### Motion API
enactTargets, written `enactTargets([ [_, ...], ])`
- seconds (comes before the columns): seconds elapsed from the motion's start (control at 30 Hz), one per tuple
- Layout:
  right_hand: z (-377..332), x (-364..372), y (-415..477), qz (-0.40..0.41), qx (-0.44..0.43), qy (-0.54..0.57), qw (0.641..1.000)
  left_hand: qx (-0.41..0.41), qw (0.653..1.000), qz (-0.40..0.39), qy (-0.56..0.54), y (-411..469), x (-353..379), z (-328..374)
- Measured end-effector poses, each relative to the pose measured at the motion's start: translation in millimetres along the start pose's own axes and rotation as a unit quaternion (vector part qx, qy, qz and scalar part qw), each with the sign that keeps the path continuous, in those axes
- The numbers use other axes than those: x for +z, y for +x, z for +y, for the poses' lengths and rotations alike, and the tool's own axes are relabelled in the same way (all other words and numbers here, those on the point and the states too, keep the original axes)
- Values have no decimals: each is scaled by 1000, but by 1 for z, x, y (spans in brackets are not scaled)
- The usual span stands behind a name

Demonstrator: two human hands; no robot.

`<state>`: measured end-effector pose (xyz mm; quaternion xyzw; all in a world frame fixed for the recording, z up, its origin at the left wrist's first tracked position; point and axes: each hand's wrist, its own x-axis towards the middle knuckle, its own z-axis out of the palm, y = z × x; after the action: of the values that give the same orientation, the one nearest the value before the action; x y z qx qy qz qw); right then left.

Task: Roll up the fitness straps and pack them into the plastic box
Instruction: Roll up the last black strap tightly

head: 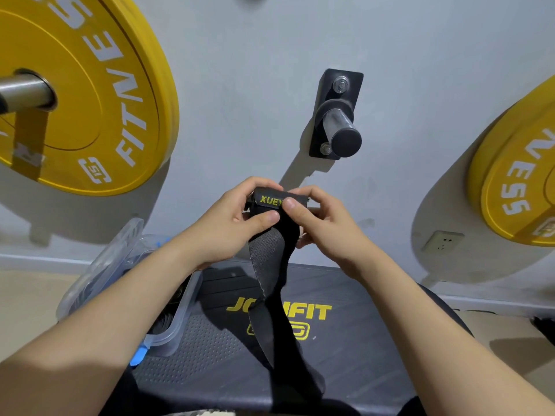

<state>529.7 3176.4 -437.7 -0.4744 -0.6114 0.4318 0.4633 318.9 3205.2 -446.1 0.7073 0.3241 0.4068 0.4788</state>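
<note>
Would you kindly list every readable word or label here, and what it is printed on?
"FITNES", cut off: left yellow weight plate.
"NESS": right yellow weight plate.
"XUEY", rest covered: fitness strap.
"JO", "FIT", middle hidden: black bench.
Left plate's logo: too small to read.

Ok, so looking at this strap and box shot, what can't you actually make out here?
Head view, black fitness strap: yellow lettering reads XUEY, the rest covered by the thumb of the right hand.
Head view, clear plastic box: contents mostly hidden under the left forearm.
Head view, black bench: yellow logo's middle letters covered by the hanging strap.
</note>
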Motion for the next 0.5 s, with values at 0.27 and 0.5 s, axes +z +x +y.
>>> enactTargets([
  [0.27, 3, 0, -1, 4, -57, -11, 998, -108, 985, 6, -131, 2, 4, -2],
  [0.5, -1, 3, 0, -55, 96, 37, 993, -3, 999, 43, -25, 1, 4, -1],
])
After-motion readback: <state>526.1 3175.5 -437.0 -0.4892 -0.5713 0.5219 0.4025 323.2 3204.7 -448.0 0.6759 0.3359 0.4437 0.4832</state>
